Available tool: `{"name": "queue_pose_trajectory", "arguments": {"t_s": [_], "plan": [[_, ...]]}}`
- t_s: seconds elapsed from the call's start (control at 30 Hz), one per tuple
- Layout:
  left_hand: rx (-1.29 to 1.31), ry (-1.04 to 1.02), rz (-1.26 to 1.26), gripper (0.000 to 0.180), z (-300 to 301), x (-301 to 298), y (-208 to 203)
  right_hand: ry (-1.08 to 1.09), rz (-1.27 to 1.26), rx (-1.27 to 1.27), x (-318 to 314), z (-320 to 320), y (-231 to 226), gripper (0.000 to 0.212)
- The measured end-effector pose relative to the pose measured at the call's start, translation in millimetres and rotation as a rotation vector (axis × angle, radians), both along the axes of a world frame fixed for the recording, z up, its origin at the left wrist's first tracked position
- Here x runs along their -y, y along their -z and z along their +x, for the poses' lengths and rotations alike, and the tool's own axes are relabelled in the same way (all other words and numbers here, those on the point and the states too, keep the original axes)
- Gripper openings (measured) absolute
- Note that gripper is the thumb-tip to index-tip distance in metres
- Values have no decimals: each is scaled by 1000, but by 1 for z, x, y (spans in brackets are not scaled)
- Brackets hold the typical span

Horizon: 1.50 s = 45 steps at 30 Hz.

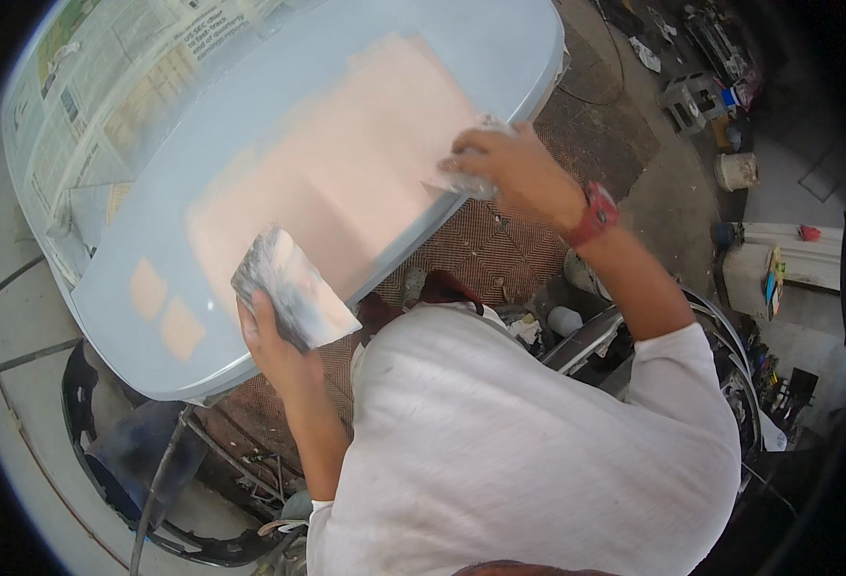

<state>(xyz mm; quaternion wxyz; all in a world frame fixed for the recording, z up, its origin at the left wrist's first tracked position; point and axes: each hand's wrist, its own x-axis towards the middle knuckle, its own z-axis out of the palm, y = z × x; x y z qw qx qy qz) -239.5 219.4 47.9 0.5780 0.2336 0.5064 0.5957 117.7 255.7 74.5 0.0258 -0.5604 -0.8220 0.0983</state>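
Gripping a smeared square plate [293, 288], thumb over its face and fingers hidden behind, the left hand [281, 350] is above the near edge of a blue-grey panel [250, 106]; a loosened hold could drop the plate onto the pink filler patch [356, 144] between the hands. Farther right, the right hand [514, 168] half closes on a blurred, crumpled plastic-like piece [473, 175]; uneven pressure there might gouge the patch.

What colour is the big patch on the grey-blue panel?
Pale pinkish peach: the big patch shows best in the head view.
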Motion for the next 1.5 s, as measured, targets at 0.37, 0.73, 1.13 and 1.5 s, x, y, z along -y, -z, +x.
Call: {"name": "queue_pose_trajectory", "arguments": {"t_s": [0.37,0.73,1.13,1.5], "plan": [[4,-10,11,57,-3,1,-6,201,182,11,-108,56,-8,59],[-39,-38,-62,51,4,16,0,99,103,-18,-194,26,10,48],[22,37,5,53,16,-4,-1,155,217,-15,26,39,30,61],[-24,-56,-43,51,8,20,-1,6,273,-133,-219,72,7,41]]}}
